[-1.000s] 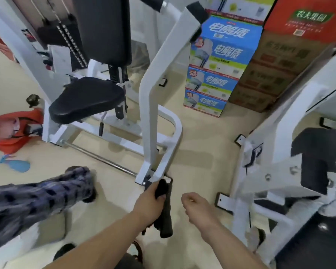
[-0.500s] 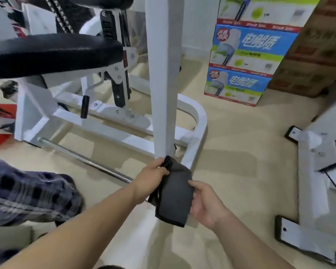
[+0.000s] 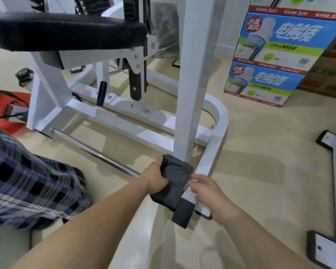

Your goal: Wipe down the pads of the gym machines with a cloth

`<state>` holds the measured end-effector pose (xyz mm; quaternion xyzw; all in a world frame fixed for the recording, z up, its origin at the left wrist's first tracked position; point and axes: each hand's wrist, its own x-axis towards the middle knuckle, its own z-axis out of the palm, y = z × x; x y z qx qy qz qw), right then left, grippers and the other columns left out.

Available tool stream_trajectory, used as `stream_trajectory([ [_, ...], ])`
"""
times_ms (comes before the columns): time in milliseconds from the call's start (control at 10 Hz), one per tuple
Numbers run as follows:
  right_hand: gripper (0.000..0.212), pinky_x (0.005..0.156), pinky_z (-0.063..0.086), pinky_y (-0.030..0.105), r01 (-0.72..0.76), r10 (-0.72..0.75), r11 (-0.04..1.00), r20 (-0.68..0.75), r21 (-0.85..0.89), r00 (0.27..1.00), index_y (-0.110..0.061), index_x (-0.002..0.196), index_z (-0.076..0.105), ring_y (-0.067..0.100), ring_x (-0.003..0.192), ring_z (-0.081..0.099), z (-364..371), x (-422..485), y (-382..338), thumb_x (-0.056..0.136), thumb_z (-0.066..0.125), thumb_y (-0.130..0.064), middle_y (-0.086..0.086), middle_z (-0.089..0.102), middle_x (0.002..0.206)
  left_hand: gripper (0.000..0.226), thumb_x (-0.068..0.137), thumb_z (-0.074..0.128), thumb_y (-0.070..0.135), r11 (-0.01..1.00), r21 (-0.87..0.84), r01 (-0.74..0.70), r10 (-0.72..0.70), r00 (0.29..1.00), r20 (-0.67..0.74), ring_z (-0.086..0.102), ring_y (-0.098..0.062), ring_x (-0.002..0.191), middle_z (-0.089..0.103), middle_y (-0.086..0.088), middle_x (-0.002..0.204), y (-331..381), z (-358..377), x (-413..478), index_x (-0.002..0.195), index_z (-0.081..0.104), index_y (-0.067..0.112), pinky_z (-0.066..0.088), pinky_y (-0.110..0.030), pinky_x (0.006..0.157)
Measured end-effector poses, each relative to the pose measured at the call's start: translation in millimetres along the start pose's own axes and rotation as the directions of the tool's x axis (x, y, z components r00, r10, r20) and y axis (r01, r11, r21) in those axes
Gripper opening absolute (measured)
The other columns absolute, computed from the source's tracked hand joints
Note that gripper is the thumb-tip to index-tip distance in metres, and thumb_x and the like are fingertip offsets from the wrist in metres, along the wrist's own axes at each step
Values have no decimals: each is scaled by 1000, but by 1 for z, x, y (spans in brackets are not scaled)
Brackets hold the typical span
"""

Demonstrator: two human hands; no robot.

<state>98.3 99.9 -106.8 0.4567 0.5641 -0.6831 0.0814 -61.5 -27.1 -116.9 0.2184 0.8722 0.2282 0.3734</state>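
Note:
A dark grey cloth [image 3: 175, 188] hangs folded over the low end of a white machine frame [image 3: 211, 158], at the foot of its upright post. My left hand [image 3: 156, 178] grips the cloth's upper left part. My right hand [image 3: 206, 193] lies just right of the cloth with loosely curled fingers touching its edge and the white bar. The black seat pad [image 3: 66, 30] of the same machine sits high at the upper left, well away from both hands.
A chrome bar [image 3: 93, 151] runs along the floor toward my left hand. My plaid-clad leg [image 3: 27, 187] fills the left. Stacked blue and brown cartons [image 3: 270, 61] stand at the right rear. Another machine's white base with black feet [image 3: 326, 247] lies at the right. Red gear [image 3: 6, 109] lies far left.
The view has dropped lower and closer to the machine base. The cloth now drapes over the frame's end, and my right hand has slid off the cloth's face to its right edge.

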Motion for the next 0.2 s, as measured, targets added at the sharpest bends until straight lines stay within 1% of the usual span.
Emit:
stream_trajectory([
  [100,18,88,50,29,44,-43,999,-56,25,997,-30,115,65,15,112,62,-5,-6,-2,99,61,-21,-6,65,118,61,87,64,15,995,101,4,1,999,-53,62,-27,115,62,-7,132,9,0,-3,145,44,17,49,-30,89],
  [200,14,89,53,33,97,-100,995,-129,-30,987,-30,103,68,20,109,66,-14,-16,-7,98,60,-20,-4,69,113,44,90,59,17,984,172,-46,69,989,-131,62,-27,110,63,-9,132,32,-6,-8,133,52,16,53,-35,92],
])
